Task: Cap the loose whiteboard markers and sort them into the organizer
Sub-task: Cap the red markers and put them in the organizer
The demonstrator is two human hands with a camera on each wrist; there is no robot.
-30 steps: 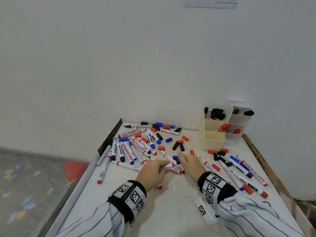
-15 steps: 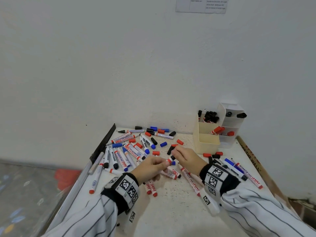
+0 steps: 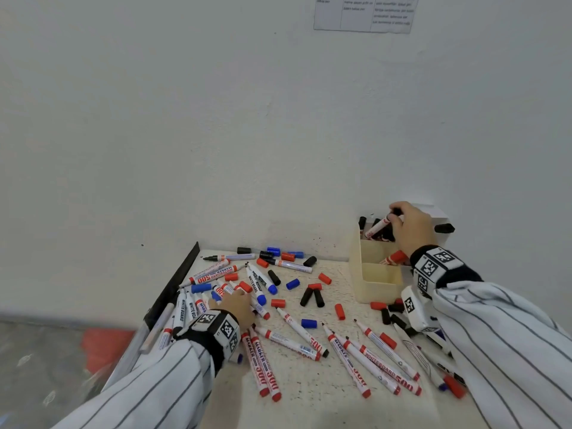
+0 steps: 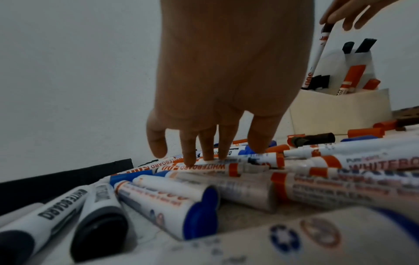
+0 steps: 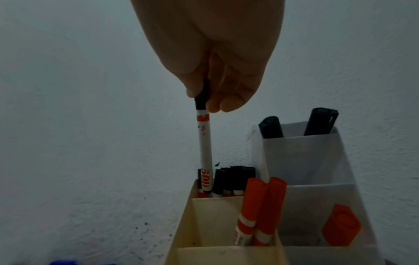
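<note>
Fingers around black-capped marker over organizer

The bench sits in the room's corner, with walls behind it and at its right. The organizer stands at two o'clock against the back wall, a second, taller holder touching its right side. The right hand hangs over the organizer's rear compartment, a marker pinched by its cap, lower end down among the markers standing there. At ten o'clock the left hand rests fingertips-down on a heap of markers. Loose caps lie across the middle; more markers lie at five o'clock, before the organizer.
</note>
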